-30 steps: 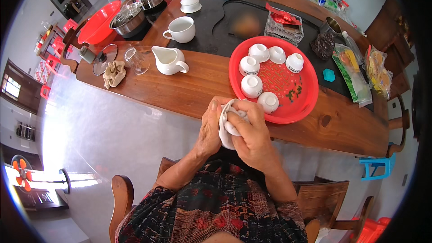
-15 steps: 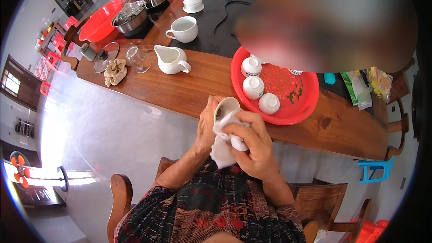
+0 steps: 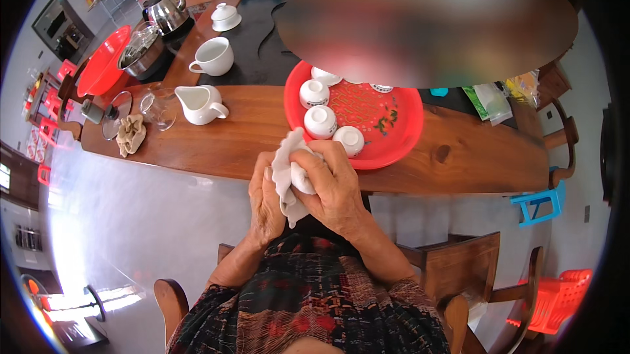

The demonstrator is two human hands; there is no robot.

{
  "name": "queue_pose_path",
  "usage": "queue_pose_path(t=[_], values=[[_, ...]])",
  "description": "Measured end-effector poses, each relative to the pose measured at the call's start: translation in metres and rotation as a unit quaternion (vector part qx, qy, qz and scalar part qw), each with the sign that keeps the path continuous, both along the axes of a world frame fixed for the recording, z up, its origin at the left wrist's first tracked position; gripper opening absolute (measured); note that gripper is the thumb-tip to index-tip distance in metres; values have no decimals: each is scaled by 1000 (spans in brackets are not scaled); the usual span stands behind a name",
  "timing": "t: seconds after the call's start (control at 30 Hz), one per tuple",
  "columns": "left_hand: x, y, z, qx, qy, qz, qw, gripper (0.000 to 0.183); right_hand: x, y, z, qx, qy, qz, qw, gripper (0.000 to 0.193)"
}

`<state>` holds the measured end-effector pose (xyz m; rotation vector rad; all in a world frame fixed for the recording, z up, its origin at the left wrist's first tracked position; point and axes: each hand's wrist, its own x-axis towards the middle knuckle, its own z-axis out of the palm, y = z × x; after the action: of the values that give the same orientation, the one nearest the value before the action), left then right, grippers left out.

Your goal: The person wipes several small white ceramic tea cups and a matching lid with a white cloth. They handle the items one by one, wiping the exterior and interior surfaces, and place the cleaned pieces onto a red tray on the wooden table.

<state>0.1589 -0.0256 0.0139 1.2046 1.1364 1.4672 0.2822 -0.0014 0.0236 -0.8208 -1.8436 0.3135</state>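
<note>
My right hand (image 3: 331, 187) is closed round a bunched white cloth (image 3: 283, 169), in front of my body near the table's edge. My left hand (image 3: 264, 200) is closed on the other side of it, gripping the small white cup that the earlier frame shows; the cloth and fingers now hide the cup. Just beyond my hands is a round red tray (image 3: 407, 137). On it several small white cups stand upside down, among them one cup (image 3: 348, 141) close to my right fingers and another cup (image 3: 320, 122) behind it.
Left on the wooden table (image 3: 249, 141) are a white pitcher (image 3: 199, 104), a white mug (image 3: 214, 57), a glass (image 3: 159, 109), a crumpled tan cloth (image 3: 130, 135) and a glass lid (image 3: 118, 114). Farther back stand a lidded white bowl (image 3: 226, 18), a kettle (image 3: 167, 13) and a red basin (image 3: 105, 59).
The cloth now covers the cup, whose open mouth showed before. My hands have shifted slightly left in view and stay together. The view has turned, so the table's things appear farther left.
</note>
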Motion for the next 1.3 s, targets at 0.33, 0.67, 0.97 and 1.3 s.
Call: queue_pose_path(t=[0.33, 0.67, 0.97, 1.3], values=[[-12, -2, -2, 21, 27, -191, 981, 87, 20, 5, 20, 153, -103, 8, 983, 35], [-2, 0, -4, 195, 99, -5, 976, 84, 8, -4, 6, -247, 202, 105, 942, 30], [-8, 5, 6, 69, 170, -131, 974, 70, 15, 0, -13, -110, 97, -14, 989, 34], [-16, -4, 0, -2, -36, -211, 977, 76, 19, 8, 24, 97, -48, 47, 993, 42]])
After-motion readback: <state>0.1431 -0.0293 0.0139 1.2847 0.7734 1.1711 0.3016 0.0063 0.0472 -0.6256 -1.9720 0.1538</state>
